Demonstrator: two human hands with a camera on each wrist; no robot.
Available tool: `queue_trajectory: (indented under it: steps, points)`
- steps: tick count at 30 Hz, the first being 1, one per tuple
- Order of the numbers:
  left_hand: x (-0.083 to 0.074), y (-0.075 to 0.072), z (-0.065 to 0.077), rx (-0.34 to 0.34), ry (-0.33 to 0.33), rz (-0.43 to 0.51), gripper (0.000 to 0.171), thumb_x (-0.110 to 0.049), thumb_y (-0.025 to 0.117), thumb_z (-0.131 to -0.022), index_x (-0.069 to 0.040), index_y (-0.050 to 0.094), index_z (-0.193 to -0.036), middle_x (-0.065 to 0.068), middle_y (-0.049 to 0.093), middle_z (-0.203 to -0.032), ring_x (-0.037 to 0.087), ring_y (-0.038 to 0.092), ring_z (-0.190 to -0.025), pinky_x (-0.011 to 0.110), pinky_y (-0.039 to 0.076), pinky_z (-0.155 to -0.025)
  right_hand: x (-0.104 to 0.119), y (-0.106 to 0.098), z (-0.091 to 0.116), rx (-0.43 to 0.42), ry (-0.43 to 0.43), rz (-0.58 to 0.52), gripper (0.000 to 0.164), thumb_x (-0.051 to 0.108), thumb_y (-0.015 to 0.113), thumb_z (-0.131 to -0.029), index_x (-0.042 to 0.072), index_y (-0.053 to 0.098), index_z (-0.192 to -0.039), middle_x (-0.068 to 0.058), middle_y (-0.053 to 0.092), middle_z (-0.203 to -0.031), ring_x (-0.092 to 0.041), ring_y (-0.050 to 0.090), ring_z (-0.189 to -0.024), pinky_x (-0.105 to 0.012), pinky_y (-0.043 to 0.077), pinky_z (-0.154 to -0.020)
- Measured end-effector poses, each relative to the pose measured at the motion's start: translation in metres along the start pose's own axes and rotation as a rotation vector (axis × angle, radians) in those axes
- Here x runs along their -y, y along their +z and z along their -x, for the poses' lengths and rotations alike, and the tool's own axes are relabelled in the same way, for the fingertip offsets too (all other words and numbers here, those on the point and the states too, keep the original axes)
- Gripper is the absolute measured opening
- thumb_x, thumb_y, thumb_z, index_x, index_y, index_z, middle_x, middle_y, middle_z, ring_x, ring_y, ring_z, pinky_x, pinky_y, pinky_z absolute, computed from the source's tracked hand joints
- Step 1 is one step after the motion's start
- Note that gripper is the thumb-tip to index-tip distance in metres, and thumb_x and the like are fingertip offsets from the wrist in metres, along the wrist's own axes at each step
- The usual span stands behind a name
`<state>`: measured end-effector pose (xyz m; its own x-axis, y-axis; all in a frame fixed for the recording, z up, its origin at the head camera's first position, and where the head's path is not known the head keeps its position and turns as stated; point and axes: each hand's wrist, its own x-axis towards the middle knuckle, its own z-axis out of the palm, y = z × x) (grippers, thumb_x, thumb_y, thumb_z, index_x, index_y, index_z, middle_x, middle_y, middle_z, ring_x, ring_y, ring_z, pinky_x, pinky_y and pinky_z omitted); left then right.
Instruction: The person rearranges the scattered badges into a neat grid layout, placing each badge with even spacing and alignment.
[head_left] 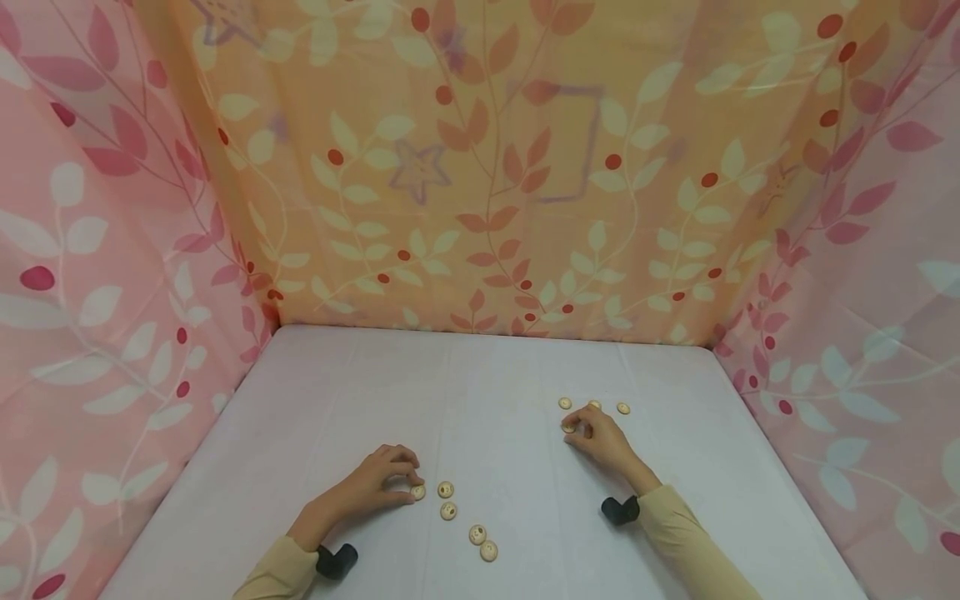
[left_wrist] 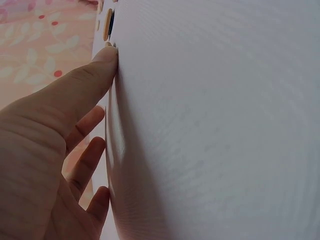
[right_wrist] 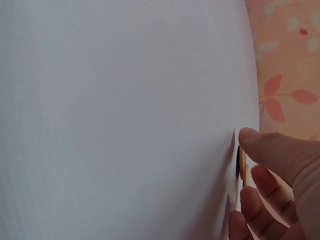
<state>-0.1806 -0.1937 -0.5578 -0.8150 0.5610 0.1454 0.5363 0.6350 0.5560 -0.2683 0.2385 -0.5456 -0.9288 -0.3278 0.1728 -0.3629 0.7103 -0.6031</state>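
Observation:
My left hand (head_left: 367, 482) rests low over the white table, thumb and forefinger pinching the edges of a small round wooden disc (head_left: 417, 492). In the left wrist view, the thumb (left_wrist: 82, 82) reaches down to the tabletop, and a disc (left_wrist: 108, 25) lies just beyond its tip. Farther back on the right, my right hand (head_left: 603, 442) pinches another wooden disc (head_left: 569, 427) between thumb and fingers. The right wrist view shows that disc (right_wrist: 242, 162) edge-on, with a dark underside, beside the thumb. Pale faces with small dark marks show on the discs.
Several loose discs (head_left: 447, 511) trail from beside the left hand toward the front. Three more discs (head_left: 623, 408) form a row behind the right hand, one partly covered by it. Leaf-patterned cloth (head_left: 495, 208) encloses the white table (head_left: 360, 375) at the back and sides.

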Motion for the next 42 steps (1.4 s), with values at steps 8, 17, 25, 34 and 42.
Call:
queue_trajectory:
  steps: [8, 17, 25, 34, 42]
  points:
    - [0.000, 0.000, 0.000, -0.001, -0.002, 0.000, 0.013, -0.038, 0.069, -0.081, -0.034, 0.064, -0.092, -0.010, 0.052, -0.115, 0.015, 0.043, -0.110, 0.047, 0.036, -0.093, 0.006, 0.004, 0.005, -0.005, -0.018, -0.009, 0.023, 0.017, 0.077, -0.076, 0.017, 0.067, -0.097, 0.005, 0.056, -0.089, -0.008, 0.041, -0.067, -0.022, 0.036, -0.056]
    - [0.002, 0.002, 0.000, -0.001, -0.004, 0.004, 0.013, -0.040, 0.068, -0.081, -0.036, 0.064, -0.092, -0.012, 0.052, -0.114, 0.013, 0.043, -0.108, 0.047, 0.036, -0.092, 0.015, 0.011, 0.010, 0.013, -0.076, 0.002, 0.024, 0.020, 0.078, -0.074, 0.020, 0.068, -0.096, 0.007, 0.054, -0.088, -0.006, 0.043, -0.067, -0.020, 0.037, -0.056]
    - [0.003, 0.003, 0.000, -0.001, -0.006, 0.009, 0.013, -0.041, 0.067, -0.081, -0.037, 0.064, -0.093, -0.013, 0.051, -0.115, 0.013, 0.043, -0.108, 0.048, 0.036, -0.092, 0.025, 0.016, 0.015, 0.043, -0.149, 0.034, 0.023, 0.023, 0.077, -0.075, 0.020, 0.067, -0.096, 0.008, 0.054, -0.088, -0.002, 0.042, -0.067, -0.018, 0.038, -0.057]
    - [0.004, 0.002, 0.000, -0.003, 0.008, 0.002, 0.014, -0.039, 0.069, -0.080, -0.035, 0.064, -0.093, -0.012, 0.051, -0.115, 0.014, 0.043, -0.109, 0.048, 0.035, -0.092, 0.040, 0.024, 0.023, 0.094, -0.160, 0.027, 0.022, 0.025, 0.076, -0.076, 0.022, 0.067, -0.096, 0.010, 0.054, -0.089, -0.002, 0.042, -0.064, -0.018, 0.038, -0.055]
    - [0.006, 0.004, 0.000, -0.001, 0.006, -0.004, 0.014, -0.042, 0.067, -0.081, -0.037, 0.064, -0.093, -0.013, 0.051, -0.115, 0.012, 0.043, -0.108, 0.047, 0.036, -0.091, 0.056, 0.030, 0.029, 0.121, -0.224, 0.025, 0.021, 0.024, 0.075, -0.077, 0.020, 0.068, -0.096, 0.008, 0.055, -0.089, -0.001, 0.041, -0.063, -0.017, 0.036, -0.053]
